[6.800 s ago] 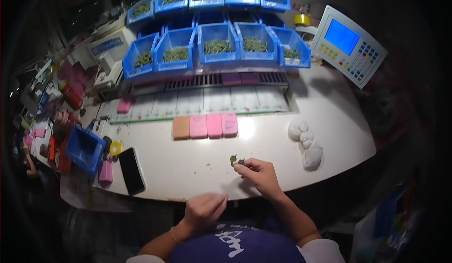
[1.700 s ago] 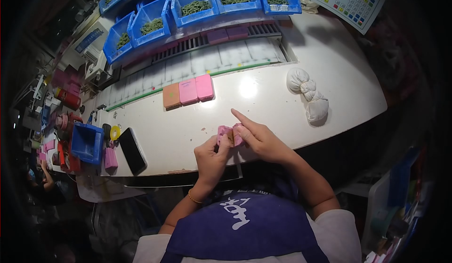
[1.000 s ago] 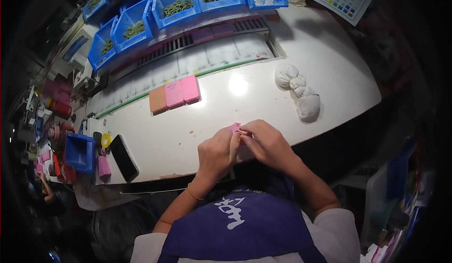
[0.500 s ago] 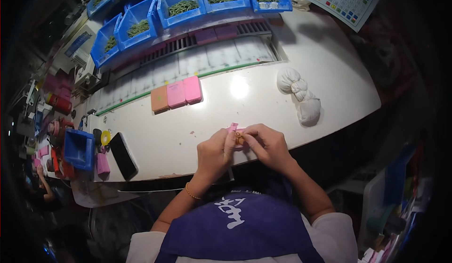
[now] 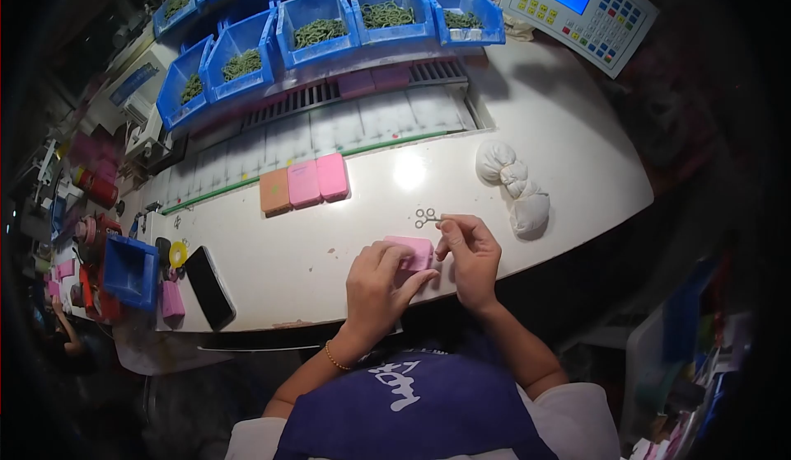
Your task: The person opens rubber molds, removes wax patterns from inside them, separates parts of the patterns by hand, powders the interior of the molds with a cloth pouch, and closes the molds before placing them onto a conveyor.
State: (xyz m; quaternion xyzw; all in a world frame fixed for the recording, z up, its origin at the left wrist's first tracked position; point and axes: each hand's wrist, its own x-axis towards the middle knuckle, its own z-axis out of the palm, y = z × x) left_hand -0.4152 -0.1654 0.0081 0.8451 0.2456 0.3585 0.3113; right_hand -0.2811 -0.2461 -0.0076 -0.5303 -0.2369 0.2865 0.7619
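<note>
My left hand (image 5: pixel 381 283) is closed around a pink block (image 5: pixel 417 254) close to the front edge of the white table (image 5: pixel 297 250). Just right of it, my right hand (image 5: pixel 468 254) pinches a small branched piece with ring-shaped ends (image 5: pixel 425 218) between thumb and fingers, its rings pointing left above the block. Farther back, a brown block (image 5: pixel 276 191) and two pink blocks (image 5: pixel 318 180) lie side by side. The underside of the held block is hidden.
Blue bins (image 5: pixel 317 33) of green pieces stand at the back. A knotted white cloth bundle (image 5: pixel 515 186) lies right, below a keypad device (image 5: pixel 573 11). On the left are a phone (image 5: pixel 210 288), a blue bin (image 5: pixel 130 272) and a co-worker's arm (image 5: pixel 67 328).
The pink block was open between both hands; now my left hand holds it with its flat face up. My right hand has drawn back from it with the ringed piece. The view has shifted slightly.
</note>
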